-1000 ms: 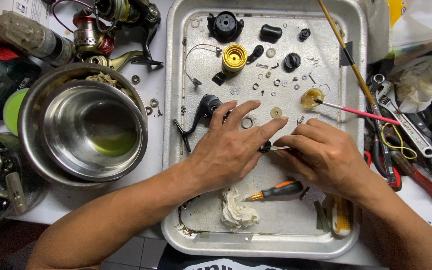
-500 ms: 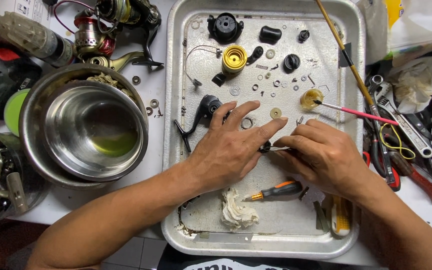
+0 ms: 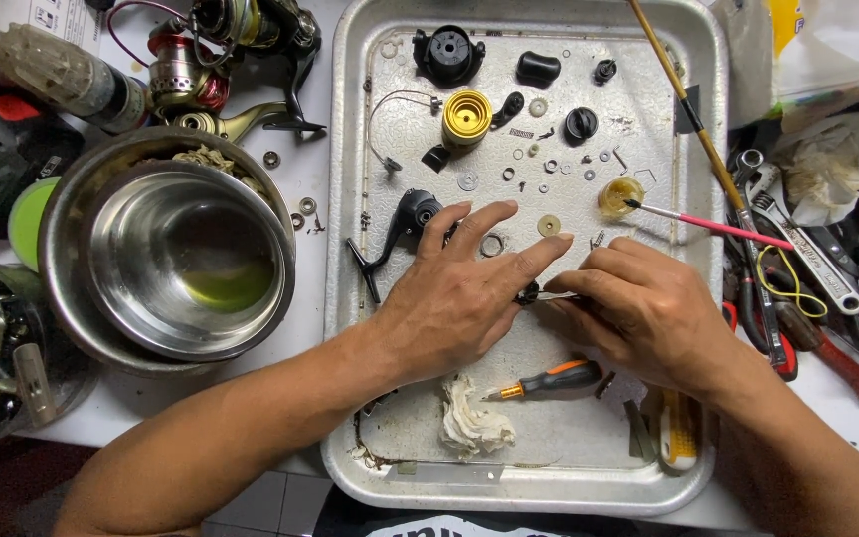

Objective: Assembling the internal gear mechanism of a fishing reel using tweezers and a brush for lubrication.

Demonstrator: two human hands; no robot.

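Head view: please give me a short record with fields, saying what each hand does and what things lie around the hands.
surface: metal tray on a white table
left hand: palm down on the tray, fingers spread, touching a small dark part
right hand: pinching a thin metal tool to that part
near the hands: orange-handled screwdriver, crumpled rag, black handle arm
upper tray: yellow spool, black caps, small washers
left of tray: steel bowl
right of tray: wrenches and pliers
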